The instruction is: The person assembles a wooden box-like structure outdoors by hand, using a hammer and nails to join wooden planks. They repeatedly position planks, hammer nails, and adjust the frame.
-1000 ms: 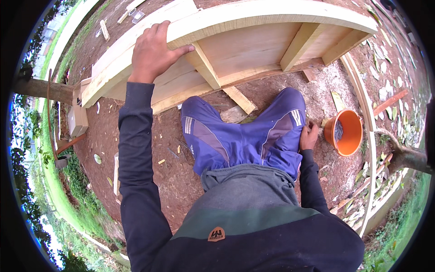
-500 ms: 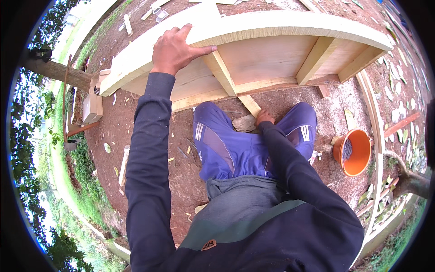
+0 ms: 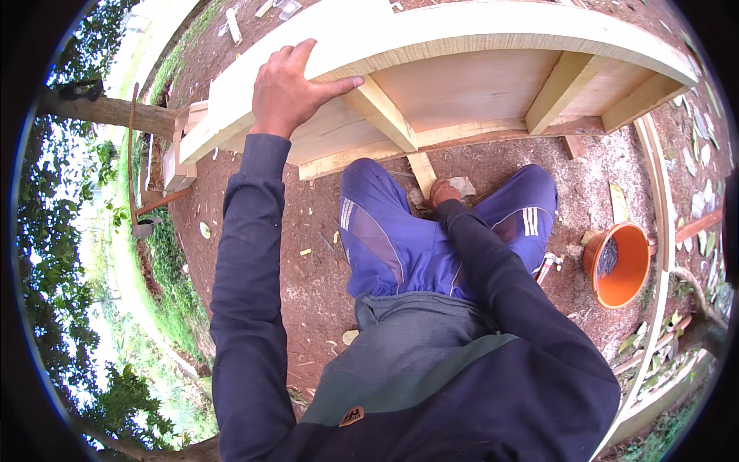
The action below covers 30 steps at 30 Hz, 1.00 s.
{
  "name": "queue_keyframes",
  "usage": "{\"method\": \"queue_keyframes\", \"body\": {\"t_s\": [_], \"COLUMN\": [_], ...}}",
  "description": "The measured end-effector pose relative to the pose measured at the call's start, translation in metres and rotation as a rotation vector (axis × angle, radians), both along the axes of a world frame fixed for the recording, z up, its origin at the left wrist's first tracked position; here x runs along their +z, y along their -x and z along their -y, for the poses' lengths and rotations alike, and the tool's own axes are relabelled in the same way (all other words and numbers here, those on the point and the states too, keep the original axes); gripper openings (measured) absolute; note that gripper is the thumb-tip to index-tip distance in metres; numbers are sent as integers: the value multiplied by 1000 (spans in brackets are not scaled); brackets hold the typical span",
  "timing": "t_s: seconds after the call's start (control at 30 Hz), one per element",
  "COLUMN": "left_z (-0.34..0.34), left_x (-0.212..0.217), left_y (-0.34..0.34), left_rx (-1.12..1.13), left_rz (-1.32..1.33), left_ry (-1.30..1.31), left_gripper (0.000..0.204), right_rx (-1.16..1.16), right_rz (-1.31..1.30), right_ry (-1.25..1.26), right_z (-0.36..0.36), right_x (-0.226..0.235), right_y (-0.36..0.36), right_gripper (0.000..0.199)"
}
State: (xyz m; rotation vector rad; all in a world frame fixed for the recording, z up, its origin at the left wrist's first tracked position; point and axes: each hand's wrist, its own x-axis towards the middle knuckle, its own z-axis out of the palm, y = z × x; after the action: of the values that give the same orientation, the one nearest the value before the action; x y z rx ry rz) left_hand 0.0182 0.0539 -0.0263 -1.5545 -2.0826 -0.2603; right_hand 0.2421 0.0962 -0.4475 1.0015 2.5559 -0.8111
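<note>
A large pale wooden frame (image 3: 477, 48) with a board back and cross braces stands tilted in front of my knees. My left hand (image 3: 289, 88) grips its upper edge at the left, fingers over the top face and thumb stretched along the rim. Down between my knees, my right hand (image 3: 444, 192) is closed round the near end of a short wooden strip (image 3: 422, 173). The strip's far end meets the frame's lower edge; whether it goes beneath is hidden. Beside that hand lies a flat, pale brown piece (image 3: 463, 185) on the soil.
An orange bucket (image 3: 625, 269) with small grey pieces inside stands to the right, next to a long wooden rail (image 3: 657, 192). A red-handled tool (image 3: 548, 266) lies by my right leg. Cardboard boxes (image 3: 178, 171) and a tree trunk (image 3: 115, 112) are at the left.
The whole view has shifted, so most things sit farther right. My right hand has moved a little left relative to my knees, swinging the strip's near end with it. My left hand keeps its hold.
</note>
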Motion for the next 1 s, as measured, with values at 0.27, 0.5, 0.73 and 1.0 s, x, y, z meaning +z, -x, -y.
{"method": "queue_keyframes", "body": {"t_s": [0.27,0.5,0.73,1.0], "left_z": [25,198,368,397], "left_x": [22,-121,-368,-470], "left_y": [-7,1,-55,-123], "left_rx": [-172,297,1012,1327], "left_rz": [235,394,952,1140], "left_ry": [-190,-723,-484,-315], "left_gripper": [71,28,28,30], "right_rx": [-103,-353,-483,-613], "right_rz": [-40,-486,-419,-439], "right_ry": [132,-275,112,199], "right_z": [-54,-115,-99,-79], "right_x": [84,147,132,142], "right_y": [-1,-115,-259,-270], "right_gripper": [70,55,60,62]}}
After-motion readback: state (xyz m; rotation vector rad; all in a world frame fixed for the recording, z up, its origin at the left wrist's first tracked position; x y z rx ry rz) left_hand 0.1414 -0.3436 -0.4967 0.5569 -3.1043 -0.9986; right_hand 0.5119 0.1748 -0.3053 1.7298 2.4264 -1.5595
